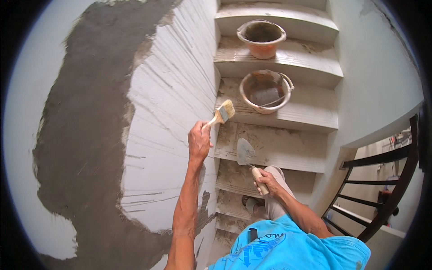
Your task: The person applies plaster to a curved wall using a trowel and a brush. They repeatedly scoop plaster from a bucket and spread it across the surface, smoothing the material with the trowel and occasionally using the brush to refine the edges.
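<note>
Head view, looking down a staircase. Your left hand (198,141) was closed around the wooden handle of a flat paintbrush (220,114), which you held raised, its pale bristles pointing up and to the right, just beside the edge of the stairwell wall (171,94). Your right hand (266,181) was closed around the handle of a pointed trowel (246,152), whose grey blade stood up over the stair tread (288,146) in front of your bent knee (275,173). The wall on your left carried a broad band of dark grey mortar (85,135) curving around a lighter patch scored with fine lines. Two orange buckets stood on the steps above: the nearer bucket (265,92), its wire handle lying to one side, held grey material, and the farther bucket (261,38) stood two steps higher. The steps were smeared with mortar. A dark stair railing (382,189) ran along the lower right. You wore a bright blue shirt (292,247).
</note>
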Action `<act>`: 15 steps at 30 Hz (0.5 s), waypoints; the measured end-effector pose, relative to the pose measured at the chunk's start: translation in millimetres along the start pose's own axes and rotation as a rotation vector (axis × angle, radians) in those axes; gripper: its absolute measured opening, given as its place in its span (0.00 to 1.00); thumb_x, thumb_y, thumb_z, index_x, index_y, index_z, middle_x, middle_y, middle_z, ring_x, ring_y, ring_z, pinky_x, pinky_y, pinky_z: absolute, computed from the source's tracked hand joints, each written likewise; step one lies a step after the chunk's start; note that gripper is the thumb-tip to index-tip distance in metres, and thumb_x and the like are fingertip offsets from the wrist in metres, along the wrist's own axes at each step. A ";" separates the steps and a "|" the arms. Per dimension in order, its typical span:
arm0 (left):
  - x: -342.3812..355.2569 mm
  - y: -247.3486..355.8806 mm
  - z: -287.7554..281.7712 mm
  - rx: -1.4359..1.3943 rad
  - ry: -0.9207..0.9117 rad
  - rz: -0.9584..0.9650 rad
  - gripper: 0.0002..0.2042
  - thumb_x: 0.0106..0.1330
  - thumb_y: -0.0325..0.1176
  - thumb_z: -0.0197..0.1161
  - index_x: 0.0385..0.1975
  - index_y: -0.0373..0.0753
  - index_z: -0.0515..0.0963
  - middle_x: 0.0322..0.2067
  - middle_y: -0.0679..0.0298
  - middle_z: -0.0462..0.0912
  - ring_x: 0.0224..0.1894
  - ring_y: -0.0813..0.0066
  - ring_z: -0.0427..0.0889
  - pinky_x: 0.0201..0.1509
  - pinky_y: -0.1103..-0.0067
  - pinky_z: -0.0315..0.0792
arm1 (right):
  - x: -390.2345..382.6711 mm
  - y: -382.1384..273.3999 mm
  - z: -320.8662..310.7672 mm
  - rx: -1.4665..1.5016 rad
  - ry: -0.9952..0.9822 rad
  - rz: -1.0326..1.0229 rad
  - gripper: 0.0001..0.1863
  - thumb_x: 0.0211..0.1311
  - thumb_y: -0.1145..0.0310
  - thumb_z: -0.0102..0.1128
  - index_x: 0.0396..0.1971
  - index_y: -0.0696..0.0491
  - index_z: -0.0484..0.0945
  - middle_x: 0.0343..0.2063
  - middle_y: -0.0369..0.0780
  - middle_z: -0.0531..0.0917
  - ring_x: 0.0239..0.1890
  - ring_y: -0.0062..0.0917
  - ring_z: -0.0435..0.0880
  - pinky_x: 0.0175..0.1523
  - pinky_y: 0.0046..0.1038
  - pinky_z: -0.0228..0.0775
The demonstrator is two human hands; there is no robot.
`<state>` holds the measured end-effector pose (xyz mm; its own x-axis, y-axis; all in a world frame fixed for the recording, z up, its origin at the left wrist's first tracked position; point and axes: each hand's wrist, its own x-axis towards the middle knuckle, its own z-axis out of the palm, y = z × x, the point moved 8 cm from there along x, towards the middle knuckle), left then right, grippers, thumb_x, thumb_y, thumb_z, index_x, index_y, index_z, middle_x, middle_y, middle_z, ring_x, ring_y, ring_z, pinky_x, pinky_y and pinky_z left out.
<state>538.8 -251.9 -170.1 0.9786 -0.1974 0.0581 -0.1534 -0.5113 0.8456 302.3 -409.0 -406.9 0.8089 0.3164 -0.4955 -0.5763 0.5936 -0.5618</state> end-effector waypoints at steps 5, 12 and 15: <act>65.6 15.9 59.7 0.173 -0.040 0.184 0.10 0.72 0.32 0.55 0.40 0.33 0.81 0.27 0.48 0.83 0.28 0.50 0.83 0.36 0.62 0.77 | -3.6 -2.6 4.3 0.124 -0.042 0.065 0.39 0.58 0.69 0.62 0.71 0.47 0.62 0.30 0.40 0.79 0.19 0.23 0.79 0.20 0.26 0.76; 125.2 29.0 156.5 0.408 -0.102 0.458 0.10 0.70 0.34 0.59 0.38 0.35 0.83 0.29 0.48 0.84 0.34 0.47 0.84 0.41 0.61 0.75 | 2.2 -6.2 -8.2 0.220 -0.044 0.063 0.44 0.53 0.67 0.65 0.72 0.46 0.59 0.30 0.42 0.80 0.20 0.25 0.79 0.21 0.27 0.76; 148.0 25.9 203.4 0.568 -0.203 0.524 0.07 0.68 0.32 0.61 0.35 0.36 0.82 0.30 0.48 0.85 0.35 0.46 0.84 0.42 0.58 0.76 | 1.4 -11.6 -9.8 0.261 -0.043 0.066 0.44 0.53 0.67 0.65 0.72 0.46 0.59 0.31 0.42 0.79 0.21 0.25 0.79 0.21 0.27 0.75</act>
<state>651.8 -464.5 -247.6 0.7241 -0.6506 0.2288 -0.6863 -0.6471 0.3321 309.0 -422.7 -407.6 0.7779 0.3884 -0.4940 -0.5830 0.7393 -0.3369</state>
